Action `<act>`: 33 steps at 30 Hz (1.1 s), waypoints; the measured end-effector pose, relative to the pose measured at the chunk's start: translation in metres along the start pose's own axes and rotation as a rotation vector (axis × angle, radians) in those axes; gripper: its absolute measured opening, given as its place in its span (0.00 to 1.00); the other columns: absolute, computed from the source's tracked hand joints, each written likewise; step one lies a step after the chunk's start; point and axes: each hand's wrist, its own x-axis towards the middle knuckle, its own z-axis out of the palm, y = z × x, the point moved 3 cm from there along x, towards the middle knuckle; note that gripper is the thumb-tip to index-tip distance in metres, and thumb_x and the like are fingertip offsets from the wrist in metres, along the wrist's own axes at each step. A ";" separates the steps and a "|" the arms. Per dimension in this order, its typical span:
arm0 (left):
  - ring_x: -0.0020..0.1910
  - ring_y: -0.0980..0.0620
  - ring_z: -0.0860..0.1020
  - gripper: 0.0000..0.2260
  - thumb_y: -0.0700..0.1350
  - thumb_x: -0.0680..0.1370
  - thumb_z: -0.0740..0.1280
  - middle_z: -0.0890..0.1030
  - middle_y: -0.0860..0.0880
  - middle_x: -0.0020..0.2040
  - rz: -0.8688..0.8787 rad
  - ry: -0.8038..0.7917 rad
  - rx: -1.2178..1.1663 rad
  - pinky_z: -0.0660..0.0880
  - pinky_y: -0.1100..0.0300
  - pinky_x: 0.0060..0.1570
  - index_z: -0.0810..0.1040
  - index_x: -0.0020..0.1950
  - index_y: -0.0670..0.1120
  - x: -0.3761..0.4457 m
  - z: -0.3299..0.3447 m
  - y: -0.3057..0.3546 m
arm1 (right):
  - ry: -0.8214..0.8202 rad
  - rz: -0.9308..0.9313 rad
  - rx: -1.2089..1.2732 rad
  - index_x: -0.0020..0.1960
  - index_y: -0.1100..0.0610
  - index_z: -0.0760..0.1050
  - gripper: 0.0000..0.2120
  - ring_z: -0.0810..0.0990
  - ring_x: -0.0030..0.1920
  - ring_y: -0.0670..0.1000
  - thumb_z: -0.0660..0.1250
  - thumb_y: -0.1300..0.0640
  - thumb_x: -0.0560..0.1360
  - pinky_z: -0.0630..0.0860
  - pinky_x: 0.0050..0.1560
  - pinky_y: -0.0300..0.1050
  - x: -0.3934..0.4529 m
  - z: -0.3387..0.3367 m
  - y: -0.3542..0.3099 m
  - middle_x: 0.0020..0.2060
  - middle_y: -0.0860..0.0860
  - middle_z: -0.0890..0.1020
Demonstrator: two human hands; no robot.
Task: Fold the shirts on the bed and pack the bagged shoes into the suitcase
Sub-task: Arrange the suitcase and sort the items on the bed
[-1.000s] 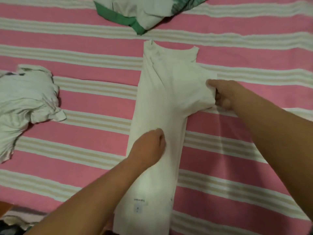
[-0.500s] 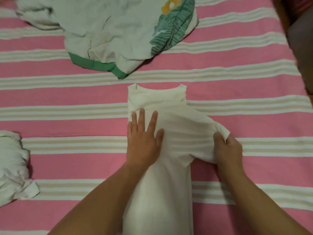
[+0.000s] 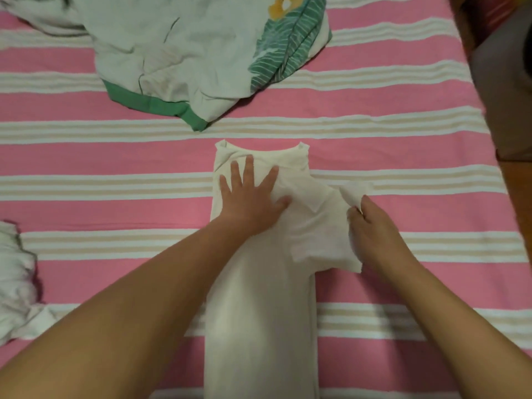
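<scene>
the step in hand is the folding of a white shirt point(image 3: 259, 312), which lies in the middle of the bed point(image 3: 403, 133) as a long narrow strip, with the neckline at 12 o'clock and the hem toward the person at 6 o'clock. both long sides seem already folded in; only the right sleeve point(image 3: 325, 240) sticks out at 3 o'clock from the chest part.

the left hand point(image 3: 250, 203) lies flat on the upper chest of the shirt, just under the neckline, with fingers spread and straight; it presses the cloth and grasps nothing. the right hand point(image 3: 374, 234) has its fingers curled around the outer edge of the sleeve and pinches it, so the cloth is a little lifted from the bed.

in my judgement the next move is to bring this sleeve over toward 9 o'clock, on top of the strip, while the left hand keeps the body from sliding. the left hand must probably give way or the sleeve will land on it.

at 12 o'clock a crumpled garment with a green hem and leaf print point(image 3: 201, 53) waits unfolded, and at 9 o'clock a bunched white cloth point(image 3: 14, 283) lies at the edge of the view. no shoes and no suitcase are visible, so the packing is not yet begun, as far as i can tell.
</scene>
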 end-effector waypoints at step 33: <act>0.32 0.46 0.81 0.15 0.47 0.76 0.76 0.84 0.41 0.42 -0.502 -0.461 -0.880 0.83 0.46 0.41 0.76 0.55 0.41 -0.097 -0.014 -0.027 | -0.017 -0.084 -0.164 0.65 0.59 0.68 0.22 0.75 0.52 0.53 0.71 0.51 0.77 0.69 0.48 0.46 0.097 0.056 -0.033 0.53 0.51 0.76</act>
